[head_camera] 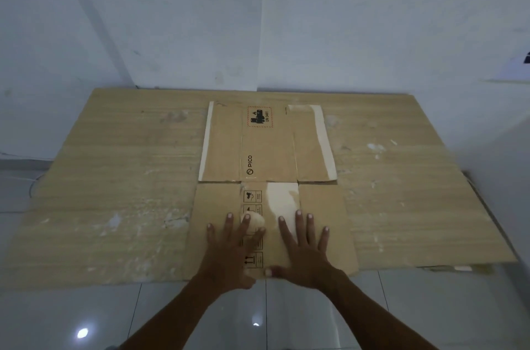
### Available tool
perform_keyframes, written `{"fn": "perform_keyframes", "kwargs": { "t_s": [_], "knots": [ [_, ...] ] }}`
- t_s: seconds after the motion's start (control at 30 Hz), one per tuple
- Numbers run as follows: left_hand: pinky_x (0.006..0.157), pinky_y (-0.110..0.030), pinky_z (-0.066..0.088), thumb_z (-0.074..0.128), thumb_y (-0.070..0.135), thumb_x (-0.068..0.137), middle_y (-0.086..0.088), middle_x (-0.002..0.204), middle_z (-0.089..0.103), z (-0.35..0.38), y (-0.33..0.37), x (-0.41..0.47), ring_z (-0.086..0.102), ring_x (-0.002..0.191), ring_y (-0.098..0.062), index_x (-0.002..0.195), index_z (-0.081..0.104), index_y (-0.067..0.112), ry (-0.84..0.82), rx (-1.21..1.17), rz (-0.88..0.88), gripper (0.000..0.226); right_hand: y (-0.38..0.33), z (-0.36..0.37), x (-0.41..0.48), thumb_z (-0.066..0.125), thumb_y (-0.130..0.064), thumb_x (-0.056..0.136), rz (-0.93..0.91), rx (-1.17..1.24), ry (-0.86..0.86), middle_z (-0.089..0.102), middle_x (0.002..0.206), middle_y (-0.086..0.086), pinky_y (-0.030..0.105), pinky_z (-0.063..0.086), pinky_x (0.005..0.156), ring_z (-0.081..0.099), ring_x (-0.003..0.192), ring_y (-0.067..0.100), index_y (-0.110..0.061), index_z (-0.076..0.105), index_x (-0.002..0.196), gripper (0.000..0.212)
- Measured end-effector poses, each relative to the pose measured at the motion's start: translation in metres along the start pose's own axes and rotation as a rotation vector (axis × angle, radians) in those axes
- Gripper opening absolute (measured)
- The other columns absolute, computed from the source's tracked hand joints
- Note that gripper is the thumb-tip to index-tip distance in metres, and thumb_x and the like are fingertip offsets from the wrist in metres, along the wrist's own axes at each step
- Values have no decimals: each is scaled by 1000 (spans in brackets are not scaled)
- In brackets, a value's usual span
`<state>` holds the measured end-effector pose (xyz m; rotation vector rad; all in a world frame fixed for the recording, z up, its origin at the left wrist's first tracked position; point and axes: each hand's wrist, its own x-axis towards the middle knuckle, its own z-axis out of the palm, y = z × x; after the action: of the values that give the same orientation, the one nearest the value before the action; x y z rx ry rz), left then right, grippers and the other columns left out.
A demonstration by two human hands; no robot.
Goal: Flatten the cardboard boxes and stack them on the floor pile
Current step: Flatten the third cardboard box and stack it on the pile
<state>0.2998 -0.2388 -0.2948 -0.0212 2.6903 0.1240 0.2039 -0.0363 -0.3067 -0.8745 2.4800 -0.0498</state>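
A flattened brown cardboard box (266, 146) with black print and a red-framed label lies spread on a large wooden board (120, 177) on the floor. Strips of pale tape run along its flaps. My left hand (232, 246) presses palm-down on the box's near panel, fingers spread over the printed symbols. Just to its right, my right hand (304, 249) lies flat on the same panel, fingers spread, thumb at the panel's near edge. Neither hand grips anything.
The board lies in a corner between two white walls (344, 19). Glossy white floor tiles (86, 318) lie in front of and left of the board. More cardboard edges (464, 268) peek from under the board's right front corner.
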Motion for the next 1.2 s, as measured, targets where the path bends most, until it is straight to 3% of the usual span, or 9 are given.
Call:
{"fn": "perform_keyframes", "kwargs": {
  "t_s": [0.1, 0.17, 0.23, 0.37, 0.5, 0.67, 0.87, 1.03, 1.2],
  "knots": [
    [91, -79, 27, 68, 71, 46, -17, 161, 17, -4, 3, -6, 24, 138, -55, 153, 10, 36, -86, 23, 33, 127, 11, 0, -25, 48, -94, 58, -105, -52, -53, -49, 146, 10, 66, -22, 107, -46, 133, 35, -35, -34, 143, 133],
    [97, -79, 22, 69, 67, 56, -16, 163, 1, -13, 1, -9, 10, 142, -56, 150, -7, 39, -67, 57, 68, 124, 16, -9, -37, 58, -71, 74, -147, -96, -36, -43, 150, 9, 67, -11, 112, -38, 138, 36, -37, -30, 145, 118],
    [100, -76, 23, 68, 67, 65, -15, 163, -4, -35, 0, -11, 6, 143, -53, 149, -11, 38, -84, 109, 94, 119, 16, -25, -45, 56, -51, 85, -159, -87, -18, -36, 154, 9, 66, -6, 114, -30, 142, 38, -38, -26, 147, 104],
    [107, -66, 26, 61, 69, 75, -13, 163, 4, -99, 3, -19, 14, 144, -48, 154, -2, 32, -143, 86, 96, 107, 11, -76, -53, 52, -39, 92, -178, -36, -48, -20, 161, 12, 60, -5, 115, -17, 147, 38, -37, -16, 151, 90],
    [96, -46, 46, 54, 51, 85, -6, 146, 43, -133, 15, -27, 49, 125, -33, 150, 24, 27, 74, 82, 95, 76, 11, -130, -61, 47, -24, 96, -141, 1, -2, 1, 164, 10, 56, 8, 117, 4, 150, 33, -35, 3, 155, 74],
    [88, -39, 50, 54, 35, 89, -2, 136, 56, -148, 39, -38, 58, 117, -28, 142, 42, 23, 233, -39, 107, 57, 30, -156, -80, 39, -14, 97, -76, 59, 90, 17, 163, 5, 50, 18, 117, 18, 148, 25, -36, 19, 153, 64],
    [89, -37, 44, 46, 37, 95, -5, 131, 61, -175, 77, -27, 59, 112, -31, 142, 42, 34, 149, 51, 138, 47, 77, -166, -105, 40, -7, 94, -102, 6, 134, 35, 156, 2, 38, 36, 108, 39, 138, 22, -34, 30, 150, 63],
    [86, -37, 46, 31, 53, 94, -7, 132, 61, -187, 126, -13, 60, 111, -31, 145, 37, 35, 127, 33, 129, 55, 125, -180, -119, 38, 5, 93, -110, -31, 131, 29, 159, 4, 46, 31, 112, 36, 139, 24, -34, 27, 151, 71],
    [94, -37, 46, 47, 28, 92, 1, 145, 50, -191, 189, 17, 53, 124, -24, 148, 32, 38, 102, -132, 83, 59, 189, -192, -135, 36, 2, 95, -91, -60, 120, 23, 160, 5, 55, 23, 113, 28, 143, 26, -33, 23, 152, 68]
  ]
}}
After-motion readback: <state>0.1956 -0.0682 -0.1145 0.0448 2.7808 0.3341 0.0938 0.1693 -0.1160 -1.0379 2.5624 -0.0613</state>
